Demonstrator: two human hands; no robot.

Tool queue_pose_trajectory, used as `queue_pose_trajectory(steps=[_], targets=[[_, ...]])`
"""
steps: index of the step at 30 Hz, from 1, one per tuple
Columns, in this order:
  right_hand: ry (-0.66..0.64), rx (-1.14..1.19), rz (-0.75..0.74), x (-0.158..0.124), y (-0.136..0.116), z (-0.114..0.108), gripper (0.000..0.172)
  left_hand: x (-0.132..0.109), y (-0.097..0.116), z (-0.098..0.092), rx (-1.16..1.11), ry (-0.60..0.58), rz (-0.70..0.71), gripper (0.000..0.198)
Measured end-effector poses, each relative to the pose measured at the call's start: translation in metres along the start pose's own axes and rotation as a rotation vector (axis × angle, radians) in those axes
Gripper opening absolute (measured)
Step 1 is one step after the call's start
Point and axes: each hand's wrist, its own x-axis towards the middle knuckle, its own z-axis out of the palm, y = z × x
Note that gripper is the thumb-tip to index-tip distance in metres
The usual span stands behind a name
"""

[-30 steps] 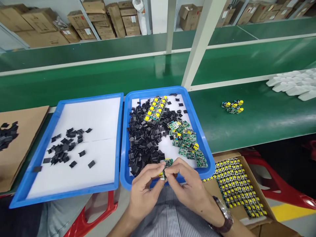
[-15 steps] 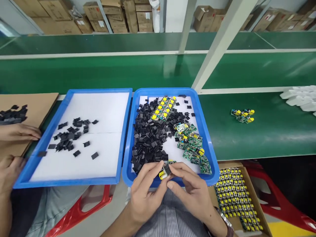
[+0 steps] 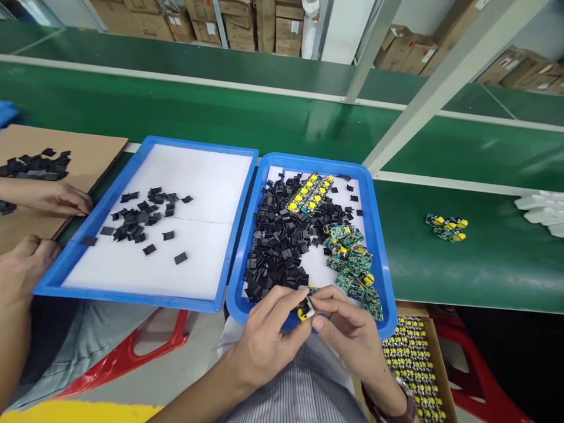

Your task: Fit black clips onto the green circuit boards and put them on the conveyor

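Both hands are closed in a fingertip pinch on one small circuit board (image 3: 305,309): left hand (image 3: 264,343) on its left side, right hand (image 3: 348,335) on its right. The board is held just over the near rim of the right blue tray (image 3: 238,305).

Change noted: a second ago its green face showed. Now the yellow component faces up with a dark piece against it. I judge the fitting on this board under way, not finished.

The black clips (image 3: 282,247) and loose green boards (image 3: 352,258) lie in the tray. A co-worker's hand (image 3: 66,200) has come into view beside the left blue tray (image 3: 132,296).
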Motion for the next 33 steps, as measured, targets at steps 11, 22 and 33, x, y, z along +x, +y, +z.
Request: queue_pose_trajectory(steps=[11, 22, 33], targets=[[0.125, -0.097, -0.108, -0.002, -0.005, 0.006, 0.027, 0.001, 0.0, 0.011, 0.07, 0.004, 0.198, 0.055], [0.779, -1.075, -0.203, 0.044, 0.011, -0.231, 0.045, 0.025, -0.021, -0.005, 0.318, -0.047, 0.35, 0.04], [0.733, -1.331, -0.433, 0.092, -0.006, -0.28, 0.049, 0.039, -0.023, -0.04, 0.533, -0.203, 0.357, 0.028]])
